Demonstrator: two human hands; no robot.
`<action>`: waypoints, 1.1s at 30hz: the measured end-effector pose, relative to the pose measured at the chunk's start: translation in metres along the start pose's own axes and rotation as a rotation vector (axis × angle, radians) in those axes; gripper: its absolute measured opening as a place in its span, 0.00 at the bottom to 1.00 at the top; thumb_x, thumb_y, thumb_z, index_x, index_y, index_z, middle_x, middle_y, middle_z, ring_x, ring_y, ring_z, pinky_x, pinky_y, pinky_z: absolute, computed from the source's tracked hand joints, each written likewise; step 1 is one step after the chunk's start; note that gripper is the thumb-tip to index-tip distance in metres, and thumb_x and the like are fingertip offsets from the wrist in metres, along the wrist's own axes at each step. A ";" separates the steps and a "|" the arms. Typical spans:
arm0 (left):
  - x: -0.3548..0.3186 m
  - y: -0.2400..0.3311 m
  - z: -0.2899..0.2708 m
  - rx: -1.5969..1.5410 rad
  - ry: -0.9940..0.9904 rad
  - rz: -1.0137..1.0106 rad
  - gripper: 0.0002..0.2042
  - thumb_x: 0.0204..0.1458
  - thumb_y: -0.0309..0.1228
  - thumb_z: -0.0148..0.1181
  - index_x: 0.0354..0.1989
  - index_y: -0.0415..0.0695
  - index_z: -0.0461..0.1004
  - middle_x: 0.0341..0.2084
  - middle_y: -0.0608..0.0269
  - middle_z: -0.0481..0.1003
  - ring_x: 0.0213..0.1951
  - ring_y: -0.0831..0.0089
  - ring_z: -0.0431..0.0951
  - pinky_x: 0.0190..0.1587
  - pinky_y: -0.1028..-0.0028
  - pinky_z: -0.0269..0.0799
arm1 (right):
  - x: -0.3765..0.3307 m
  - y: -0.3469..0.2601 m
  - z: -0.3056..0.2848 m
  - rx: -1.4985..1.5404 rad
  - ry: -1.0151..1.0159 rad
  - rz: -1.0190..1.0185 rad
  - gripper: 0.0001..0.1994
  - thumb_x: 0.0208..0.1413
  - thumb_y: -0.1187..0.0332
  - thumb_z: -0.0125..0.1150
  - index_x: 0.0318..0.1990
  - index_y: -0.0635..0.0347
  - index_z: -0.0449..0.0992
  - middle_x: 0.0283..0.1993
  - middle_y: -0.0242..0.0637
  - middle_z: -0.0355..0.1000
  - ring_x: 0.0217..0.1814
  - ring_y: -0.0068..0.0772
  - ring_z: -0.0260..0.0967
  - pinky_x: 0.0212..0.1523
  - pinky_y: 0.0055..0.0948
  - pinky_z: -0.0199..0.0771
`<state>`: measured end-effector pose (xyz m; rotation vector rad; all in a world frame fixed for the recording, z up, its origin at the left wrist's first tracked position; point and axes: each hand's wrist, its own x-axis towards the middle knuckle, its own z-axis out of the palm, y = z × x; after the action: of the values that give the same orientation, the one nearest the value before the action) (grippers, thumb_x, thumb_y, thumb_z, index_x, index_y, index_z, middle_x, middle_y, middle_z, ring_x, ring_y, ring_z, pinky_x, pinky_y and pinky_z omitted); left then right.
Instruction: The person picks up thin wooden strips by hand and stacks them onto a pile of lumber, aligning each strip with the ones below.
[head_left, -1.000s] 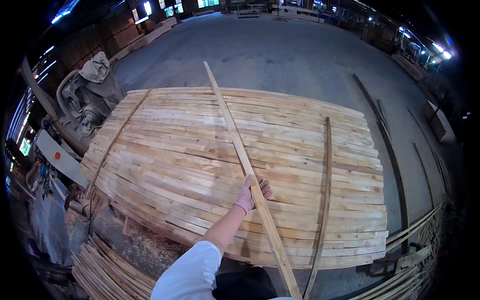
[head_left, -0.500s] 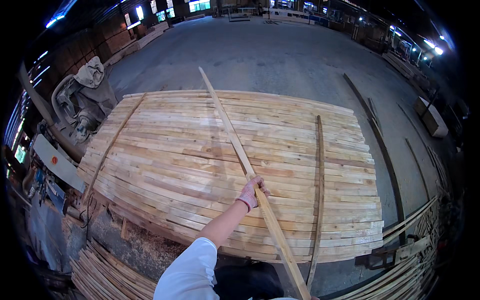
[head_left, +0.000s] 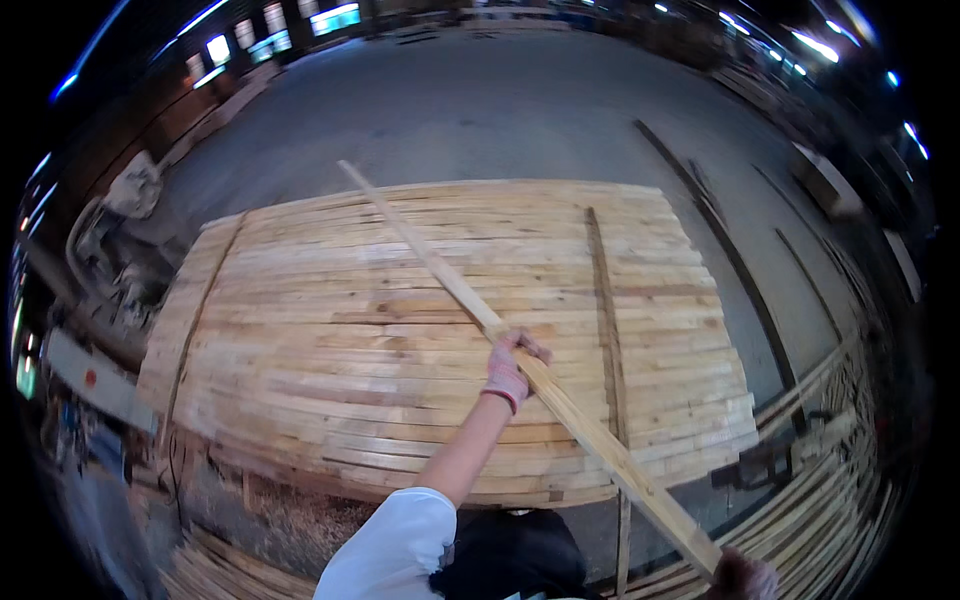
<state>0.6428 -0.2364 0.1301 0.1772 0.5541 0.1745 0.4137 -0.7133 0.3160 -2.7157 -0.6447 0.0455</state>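
Note:
A long, narrow wooden board slants across the view, from the far left down to the near right. My left hand, in a pale knitted glove with a red cuff, is closed round its middle. At the board's near end, low on the right, is my right hand, closed on it and blurred. Beneath the board spreads a wide layer of pale boards laid side by side. Two thin strips lie across that layer, a left strip and a right strip.
Loose wooden strips are heaped at the near right, and more strips lie at the near left. A dark beam rests on the floor to the right. Dusty machinery stands at the left, with sawdust below the layer's near edge.
The held board has swung flatter, its near end moving right and its far end left. My right hand has come into view at the near end. The whole view has shifted a little.

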 end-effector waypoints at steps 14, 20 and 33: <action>-0.002 0.015 -0.024 0.262 -0.079 0.074 0.09 0.55 0.35 0.54 0.27 0.46 0.66 0.16 0.67 0.64 0.21 0.70 0.66 0.25 0.70 0.69 | -0.002 -0.037 -0.021 -0.188 -0.469 0.224 0.31 0.46 0.65 0.63 0.62 0.43 0.66 0.27 0.30 0.74 0.27 0.36 0.76 0.25 0.31 0.75; 0.013 -0.001 -0.036 0.333 -0.047 0.145 0.09 0.55 0.33 0.53 0.26 0.45 0.63 0.15 0.67 0.62 0.20 0.69 0.64 0.25 0.71 0.69 | 0.006 0.020 -0.004 0.119 -0.663 0.213 0.36 0.51 0.55 0.60 0.69 0.49 0.60 0.38 0.46 0.77 0.42 0.49 0.77 0.43 0.39 0.77; 0.073 -0.035 0.005 0.475 0.060 0.225 0.13 0.55 0.32 0.49 0.19 0.48 0.59 0.14 0.66 0.62 0.19 0.69 0.64 0.29 0.68 0.75 | 0.100 0.146 -0.026 0.277 -1.043 0.102 0.43 0.53 0.45 0.55 0.72 0.55 0.48 0.47 0.56 0.74 0.54 0.55 0.73 0.52 0.44 0.71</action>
<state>0.7107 -0.2550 0.0901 0.6995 0.6286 0.2654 0.5691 -0.7999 0.2955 -2.2858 -0.6646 1.5063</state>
